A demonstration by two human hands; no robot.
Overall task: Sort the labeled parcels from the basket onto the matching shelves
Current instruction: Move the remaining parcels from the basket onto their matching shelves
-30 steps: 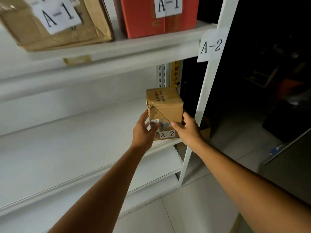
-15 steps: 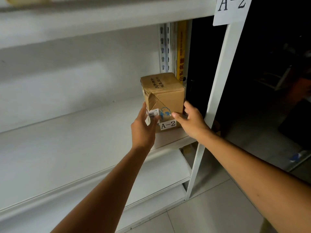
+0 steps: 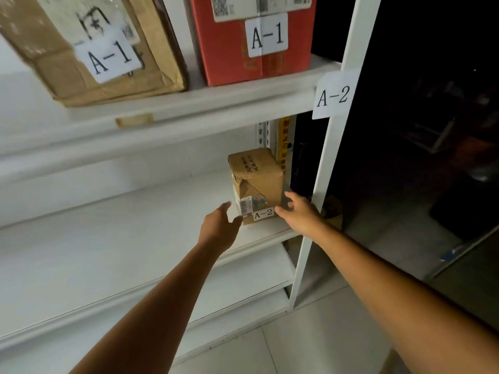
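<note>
Parcel (image 3: 256, 182) of brown cardboard, small and taller than it is wide, stands upright on the middle shelf (image 3: 135, 238). It is near the shelf's front edge and close to its right end, just beside the white post (image 3: 324, 171) of the rack. On its front face, low down, sits a white label (image 3: 263, 213) reading A-2, with a barcode sticker (image 3: 245, 206) to the left of it, and there is dark handwriting on the top. Both arms reach in from below. The left hand (image 3: 218, 228) is at the parcel's lower left corner and its grip is apart, thumb and fingers spread loosely around nothing; the thumb tip lies right by the barcode sticker, and I cannot tell whether it touches. The right hand (image 3: 299, 214) is at the lower right corner, its grip apart too, with the thumb pointing at the label and the fingers spread beside the right face; motion blur hides any contact. A paper tag (image 3: 333, 95) on the post also reads A-2. On the upper shelf (image 3: 189, 109) a brown box (image 3: 162, 63) and a red box (image 3: 224, 55) stand side by side, each marked A-1. A scrap of tan tape (image 3: 134, 120) sticks to that shelf's front edge. Pale floor tiles (image 3: 297, 346) show beneath the rack, and the area right of the post is dark.
</note>
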